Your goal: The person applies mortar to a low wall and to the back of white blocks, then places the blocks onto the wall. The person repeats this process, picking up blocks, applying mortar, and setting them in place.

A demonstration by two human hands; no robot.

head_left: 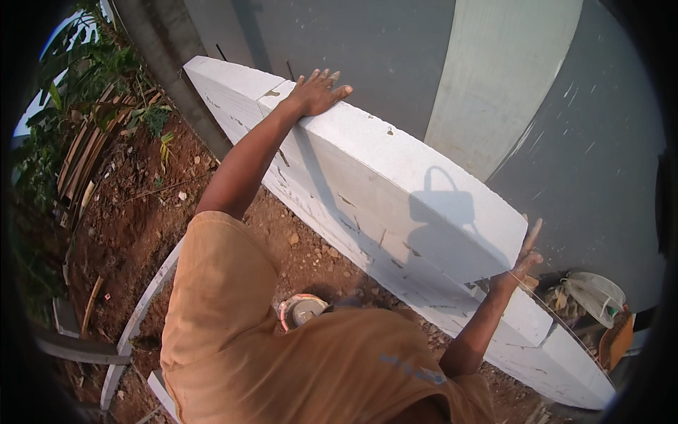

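Observation:
A low wall of white lightweight concrete blocks (353, 233) runs diagonally from upper left to lower right. My left hand (319, 94) lies flat on its top, fingers spread, close to a joint between two blocks. At the right end of the long white top block (431, 177), my right hand (525, 263) is against the end face, its fingers stretched out and pointing up. The palm is partly hidden by the block. Beyond that end, the lower course (572, 346) continues at a lower level.
Behind the blocks stands a grey wall (600, 162) with a pale vertical strip (505, 78). A round bucket (284, 311) sits on reddish soil by my body. A thin string (565, 326) runs along the lower course, near a clear plastic bag (597, 293). Wooden strips (88, 155) and plants lie left.

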